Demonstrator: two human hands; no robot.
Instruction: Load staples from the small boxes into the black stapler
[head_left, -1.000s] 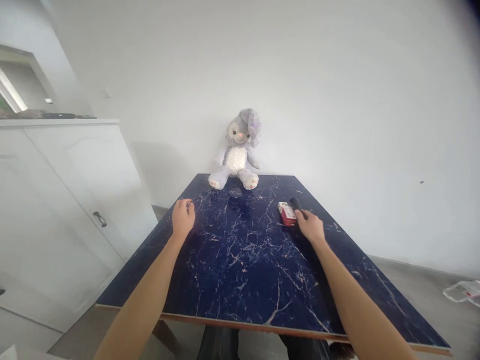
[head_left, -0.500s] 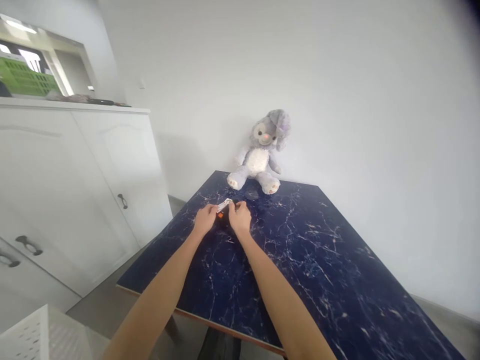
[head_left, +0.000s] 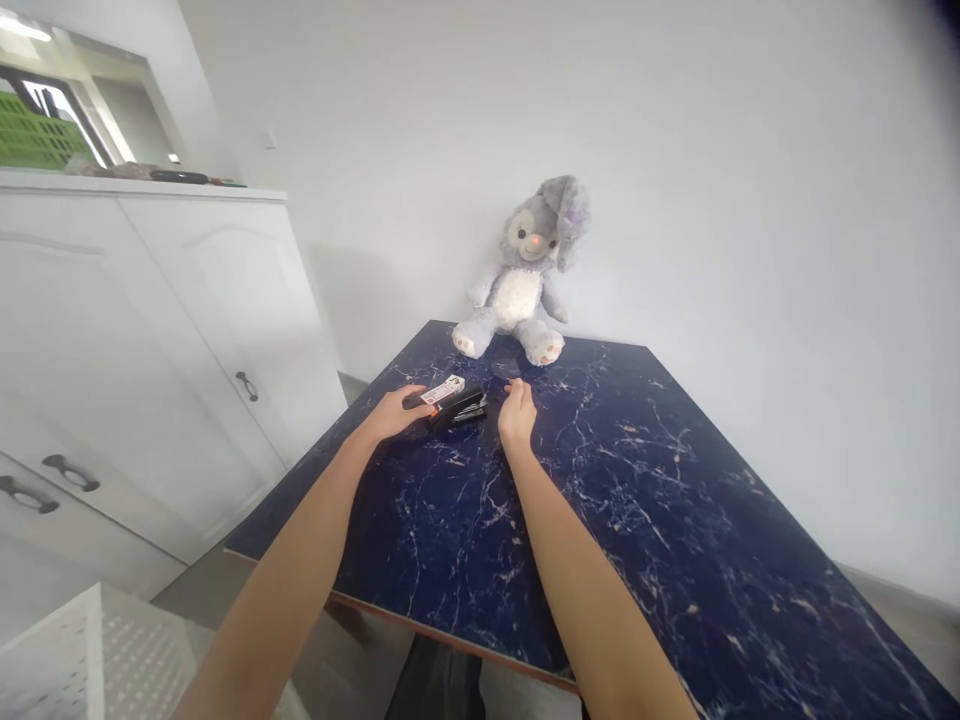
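A black stapler [head_left: 459, 407] with an orange patch is on the dark blue table, its front pointing right. Against its far side is a small white box [head_left: 444, 389] with printed marks. My left hand [head_left: 397, 412] grips the stapler's rear end, the thumb at the orange patch and the fingers reaching to the box's left end. To the right, apart from the stapler, my right hand [head_left: 517, 410] is closed with its fingers curled. What it holds, if anything, is hidden or too small to name.
A grey plush toy [head_left: 517, 290] sits at the table's [head_left: 615, 520] far edge against the wall. White cabinets [head_left: 150, 330] stand on the left. A white perforated basket [head_left: 105, 650] is at the lower left, below the table.
My right hand has moved right, away from the stapler and the white box, which show more fully now. My left hand stays at their left end. The view has shifted slightly.
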